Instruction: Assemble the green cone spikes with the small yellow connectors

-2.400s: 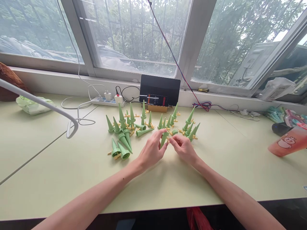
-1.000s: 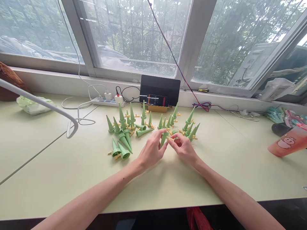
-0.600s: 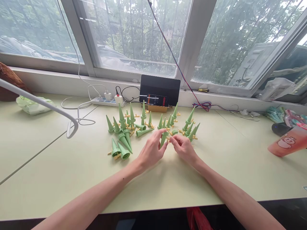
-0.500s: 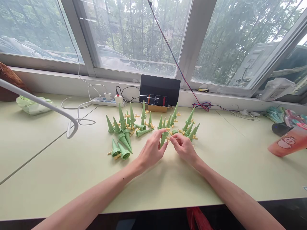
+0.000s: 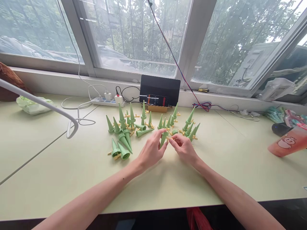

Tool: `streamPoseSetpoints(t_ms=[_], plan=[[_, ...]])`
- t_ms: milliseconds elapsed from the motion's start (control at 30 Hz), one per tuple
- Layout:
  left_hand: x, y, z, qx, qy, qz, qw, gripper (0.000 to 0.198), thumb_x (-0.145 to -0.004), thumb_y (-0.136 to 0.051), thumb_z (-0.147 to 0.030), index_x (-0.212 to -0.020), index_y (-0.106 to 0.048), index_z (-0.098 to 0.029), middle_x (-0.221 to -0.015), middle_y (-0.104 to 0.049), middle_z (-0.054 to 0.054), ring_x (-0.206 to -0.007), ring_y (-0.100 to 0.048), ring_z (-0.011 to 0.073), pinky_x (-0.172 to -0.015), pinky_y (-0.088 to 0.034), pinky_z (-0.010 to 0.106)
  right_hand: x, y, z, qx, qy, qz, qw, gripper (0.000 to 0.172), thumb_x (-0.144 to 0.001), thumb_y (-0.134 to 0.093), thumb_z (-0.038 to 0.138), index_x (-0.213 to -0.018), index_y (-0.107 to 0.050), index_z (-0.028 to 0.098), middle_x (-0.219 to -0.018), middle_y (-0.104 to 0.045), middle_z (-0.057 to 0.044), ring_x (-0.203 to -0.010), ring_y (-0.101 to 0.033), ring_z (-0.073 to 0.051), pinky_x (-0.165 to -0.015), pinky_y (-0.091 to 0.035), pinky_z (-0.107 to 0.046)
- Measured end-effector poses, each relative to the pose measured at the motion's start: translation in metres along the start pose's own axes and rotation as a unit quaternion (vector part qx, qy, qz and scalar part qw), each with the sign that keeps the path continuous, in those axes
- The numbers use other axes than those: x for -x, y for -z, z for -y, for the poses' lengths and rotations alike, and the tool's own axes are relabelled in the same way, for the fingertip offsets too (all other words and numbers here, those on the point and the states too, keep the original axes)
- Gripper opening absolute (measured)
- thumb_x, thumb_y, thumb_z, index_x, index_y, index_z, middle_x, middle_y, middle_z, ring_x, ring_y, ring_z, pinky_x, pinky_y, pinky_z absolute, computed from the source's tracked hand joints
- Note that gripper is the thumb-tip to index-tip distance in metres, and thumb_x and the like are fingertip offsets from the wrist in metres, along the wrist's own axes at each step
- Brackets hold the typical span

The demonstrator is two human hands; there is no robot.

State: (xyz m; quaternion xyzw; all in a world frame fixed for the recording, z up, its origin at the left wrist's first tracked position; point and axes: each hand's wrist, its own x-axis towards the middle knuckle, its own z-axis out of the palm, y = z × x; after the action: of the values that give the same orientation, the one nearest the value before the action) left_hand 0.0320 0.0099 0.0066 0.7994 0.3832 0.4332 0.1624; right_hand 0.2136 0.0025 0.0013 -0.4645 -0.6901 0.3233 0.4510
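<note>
My left hand (image 5: 153, 145) is closed around a green plastic watering spike (image 5: 163, 139), its narrow tip pointing down. At the spike's right side, my right hand (image 5: 183, 147) pinches a small yellow valve (image 5: 169, 139) between thumb and finger. The valve meets the spike near its wide end; how far it sits in the wall is too small to tell. Left of my hands is a group of similar green spikes (image 5: 122, 119), some upright and some lying down, several with yellow valves. More spikes (image 5: 189, 119) stand just beyond my right hand.
A dark tablet (image 5: 160, 88) leans at the back, with a lit phone (image 5: 157, 100) before it. A power strip (image 5: 107, 101) with cables lies behind the spikes. At far right is a tilted orange cup (image 5: 289, 142); a white curved stand (image 5: 48, 103) crosses the left side.
The fingers of my right hand have shifted slightly at the yellow valve. My left hand and the spike in it look unmoved.
</note>
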Motion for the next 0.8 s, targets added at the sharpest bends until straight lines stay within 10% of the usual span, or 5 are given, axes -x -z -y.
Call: streamPoseSetpoints(t_ms=[800], plan=[[0.0013,0.0000,-0.0016,0.009,0.009,0.021,1.000,0.036,-0.093,-0.057,-0.020,-0.127,-0.047,-0.023,-0.103,-0.062,0.004,-0.063,-0.054,0.0107,-0.057,-0.049,0.024,-0.0020,0.0005,-0.0013,0.022,-0.009,-0.002,1.000,0.060,-0.097,-0.041,0.066,-0.064,-0.058,0.019,-0.049,-0.037,0.004,-0.046,-0.035,-0.012,-0.050,-0.029,-0.029]])
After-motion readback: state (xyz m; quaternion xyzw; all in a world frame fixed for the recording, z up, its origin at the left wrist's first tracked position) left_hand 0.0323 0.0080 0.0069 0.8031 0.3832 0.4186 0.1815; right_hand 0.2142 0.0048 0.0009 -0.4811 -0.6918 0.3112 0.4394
